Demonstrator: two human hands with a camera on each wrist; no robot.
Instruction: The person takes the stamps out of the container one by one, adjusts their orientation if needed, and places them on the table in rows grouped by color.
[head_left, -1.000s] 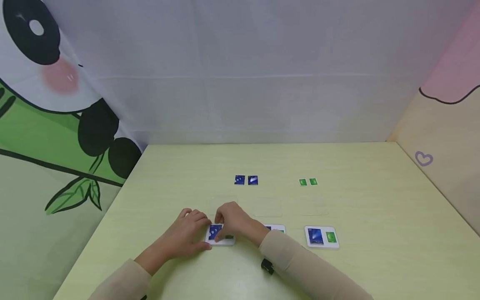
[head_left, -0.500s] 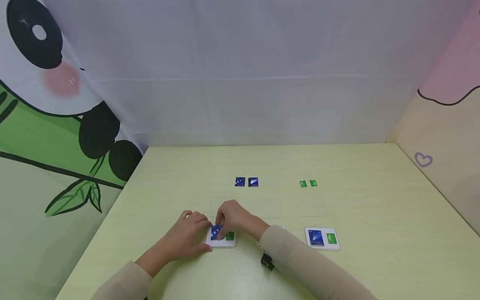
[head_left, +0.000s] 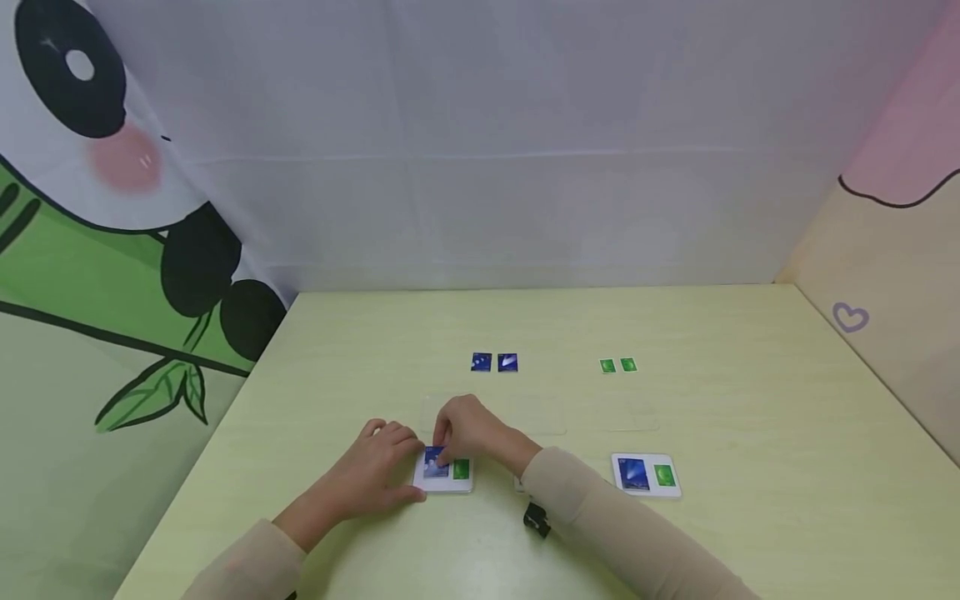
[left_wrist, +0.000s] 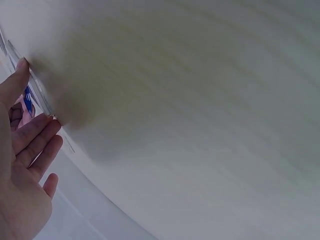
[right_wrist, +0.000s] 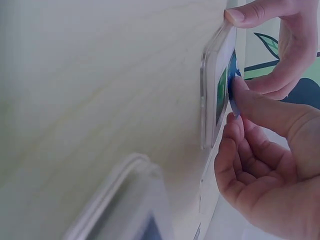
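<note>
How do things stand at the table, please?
Right grip pinching the blue piece at the leftmost white card. Left grip holding that card's left end. Nothing visible in the way.

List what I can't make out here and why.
Head view: most of the middle card, behind the right sleeve.
Head view: part of the blue square, behind the right hand.
Head view: far green squares, details too small.
Left wrist view: left card, seen edge-on, partly behind the left hand.
Right wrist view: nearest card, blurred, cut off below.

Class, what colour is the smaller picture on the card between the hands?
The smaller picture is green, clearest in the head view.
</note>
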